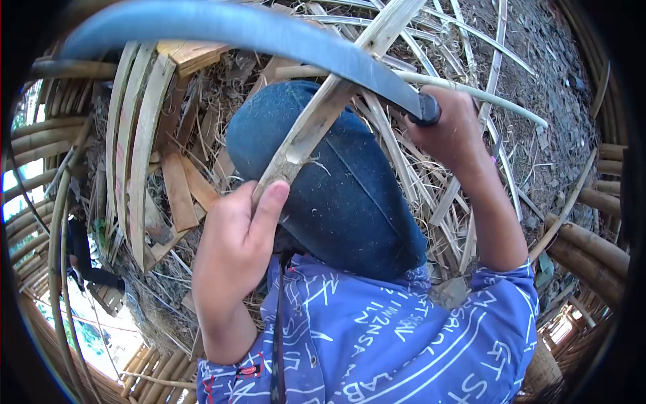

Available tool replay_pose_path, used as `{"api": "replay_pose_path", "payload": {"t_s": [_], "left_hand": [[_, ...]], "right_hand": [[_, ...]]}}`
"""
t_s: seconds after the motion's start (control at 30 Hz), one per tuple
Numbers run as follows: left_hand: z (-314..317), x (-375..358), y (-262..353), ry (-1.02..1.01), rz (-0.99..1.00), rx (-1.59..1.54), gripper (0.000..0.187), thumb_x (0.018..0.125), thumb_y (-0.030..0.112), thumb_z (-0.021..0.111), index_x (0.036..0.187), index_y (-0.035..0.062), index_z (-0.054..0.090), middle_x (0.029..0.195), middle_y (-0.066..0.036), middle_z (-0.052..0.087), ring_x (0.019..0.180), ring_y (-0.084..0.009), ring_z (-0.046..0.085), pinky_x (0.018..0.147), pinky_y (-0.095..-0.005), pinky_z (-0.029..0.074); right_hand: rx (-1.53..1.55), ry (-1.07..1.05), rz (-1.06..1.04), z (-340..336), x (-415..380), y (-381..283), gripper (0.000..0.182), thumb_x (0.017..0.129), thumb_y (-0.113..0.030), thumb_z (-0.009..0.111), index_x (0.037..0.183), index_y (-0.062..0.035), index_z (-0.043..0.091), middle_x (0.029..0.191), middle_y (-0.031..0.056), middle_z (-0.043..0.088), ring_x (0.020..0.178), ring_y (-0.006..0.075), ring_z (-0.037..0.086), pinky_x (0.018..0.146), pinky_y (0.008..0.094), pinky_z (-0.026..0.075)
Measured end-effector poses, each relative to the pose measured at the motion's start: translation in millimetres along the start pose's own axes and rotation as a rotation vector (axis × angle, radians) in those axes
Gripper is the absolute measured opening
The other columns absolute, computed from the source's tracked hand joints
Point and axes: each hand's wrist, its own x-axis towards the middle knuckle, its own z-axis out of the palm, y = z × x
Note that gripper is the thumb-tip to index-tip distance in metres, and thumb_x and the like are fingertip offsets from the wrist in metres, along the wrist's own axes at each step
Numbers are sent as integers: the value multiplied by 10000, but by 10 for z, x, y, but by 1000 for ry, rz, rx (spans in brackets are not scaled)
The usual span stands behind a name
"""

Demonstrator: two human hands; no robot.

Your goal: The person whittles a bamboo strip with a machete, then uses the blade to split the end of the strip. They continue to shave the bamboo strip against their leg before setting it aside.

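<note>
My left hand (235,239) is closed around the near end of a split bamboo strip (306,138), thumb lying along its top. From there the strip slants up and away over my bent knee in dark blue trousers (356,195). A machete (262,30) with a long curved blade is gripped by its dark handle in my right hand (447,124). The blade crosses over the strip in this view, and its far end is smeared by motion. A pale scraped patch shows on the strip close to my left thumb.
Bamboo strips (138,145) stand in a curved bundle on the left, beside wooden pieces (178,192). Loose slats and shavings (420,195) litter the ground. Bamboo poles (592,259) line the right side. A person's dark sleeve (101,277) shows at far left.
</note>
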Motion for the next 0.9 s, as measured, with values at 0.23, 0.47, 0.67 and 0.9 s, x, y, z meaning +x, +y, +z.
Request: {"api": "replay_pose_path", "payload": {"t_s": [0.23,0.47,0.67,0.9], "left_hand": [[-32,66,13,-66,-31,-93,443,970,404,477,692,59,475,546,48,405,452,-19,334,402,-191,246],[-52,51,15,-87,-35,-107,446,974,408,466,689,65,468,537,61,382,454,-9,319,397,-185,224],[-117,5,63,-101,-85,-126,446,973,375,481,693,27,480,553,41,391,501,-36,329,441,-224,266],[-124,-3,-26,-129,-44,-142,431,982,386,454,693,66,460,528,62,367,436,-9,310,385,-187,214]], "right_hand": [[86,-39,54,-162,35,-131,124,653,-151,708,705,-55,651,647,161,631,624,313,650,616,387,533],[-41,97,-120,-39,56,82,133,664,-124,692,771,-49,668,645,166,636,584,309,643,545,369,519],[-66,-60,-183,-10,-116,-148,169,613,-145,732,662,-46,605,657,156,639,649,300,660,649,427,537],[122,-2,-198,-13,-159,-188,122,640,-91,688,682,-21,597,639,173,620,627,315,647,590,395,514]]}}
